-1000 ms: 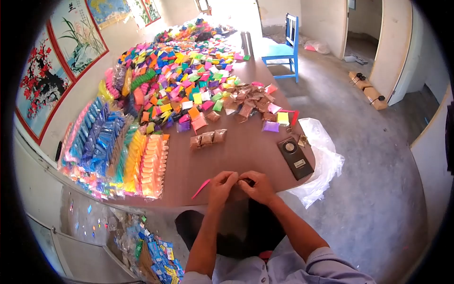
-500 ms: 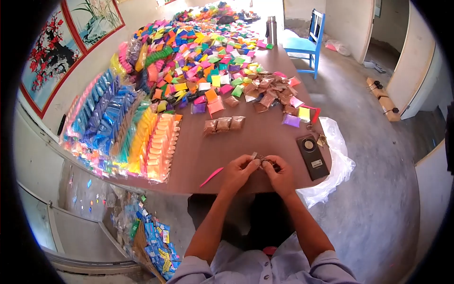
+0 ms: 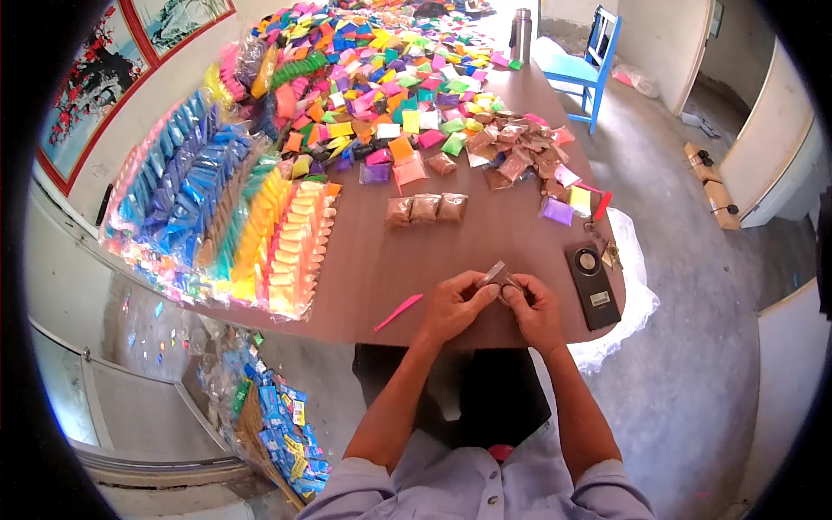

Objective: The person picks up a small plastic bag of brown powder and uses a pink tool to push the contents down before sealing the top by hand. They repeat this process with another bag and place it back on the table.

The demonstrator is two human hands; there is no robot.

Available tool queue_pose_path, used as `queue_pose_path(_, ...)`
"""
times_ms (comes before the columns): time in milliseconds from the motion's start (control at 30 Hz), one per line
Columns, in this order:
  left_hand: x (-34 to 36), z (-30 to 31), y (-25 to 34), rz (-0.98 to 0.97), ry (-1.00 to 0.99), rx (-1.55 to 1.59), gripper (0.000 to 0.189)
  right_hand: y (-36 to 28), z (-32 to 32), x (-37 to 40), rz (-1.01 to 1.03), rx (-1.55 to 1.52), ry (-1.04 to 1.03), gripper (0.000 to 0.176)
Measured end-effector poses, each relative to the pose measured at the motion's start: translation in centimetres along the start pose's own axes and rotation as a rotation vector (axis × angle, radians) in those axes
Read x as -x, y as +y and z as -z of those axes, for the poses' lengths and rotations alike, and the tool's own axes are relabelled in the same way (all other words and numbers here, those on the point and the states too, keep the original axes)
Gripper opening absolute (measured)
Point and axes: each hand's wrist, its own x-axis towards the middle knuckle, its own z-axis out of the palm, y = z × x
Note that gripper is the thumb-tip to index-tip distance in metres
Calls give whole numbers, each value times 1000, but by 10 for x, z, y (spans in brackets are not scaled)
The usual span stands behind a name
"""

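Note:
My left hand point(image 3: 455, 305) and my right hand point(image 3: 534, 314) meet over the front edge of the brown table point(image 3: 347, 295). Their thumbs and fingers pinch a small brown packet point(image 3: 496, 276), whose clear end sticks up between them. Most of the packet is hidden by the fingers. Beyond the hands lies a row of three brown packets point(image 3: 425, 209). A pink strip-like tool point(image 3: 399, 312) rests left of my left hand. To the right of my right hand is a black device with a round dial point(image 3: 593, 286).
A brown packet heap point(image 3: 520, 149) lies beyond the row, beside a large multicoloured packet pile point(image 3: 381, 78). Rows of bagged packets point(image 3: 199, 191) line the left side. A steel flask point(image 3: 520, 39) and a blue chair point(image 3: 582, 74) stand at the back right.
The view has shifted, so the table's contents appear moved. Both hands still hold the brown packet, and its clear end now shows more, sticking up between the fingers.

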Motion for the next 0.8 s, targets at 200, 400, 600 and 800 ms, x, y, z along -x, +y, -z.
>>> queue_pose_path(200,0,12,-13,73,-36,17,22,-3,-5,1,21,53,-2,23)
queue_pose_path(400,1,7,-6,15,-38,55,18,-7,-3,3,9,60,1,22)
queue_pose_path(600,-1,7,-5,49,-27,-72,15,-9,-5,5,18,97,20,21)
queue_pose_path(800,2,8,-5,54,-70,-94,14,-8,-8,1,136,98,32,19)
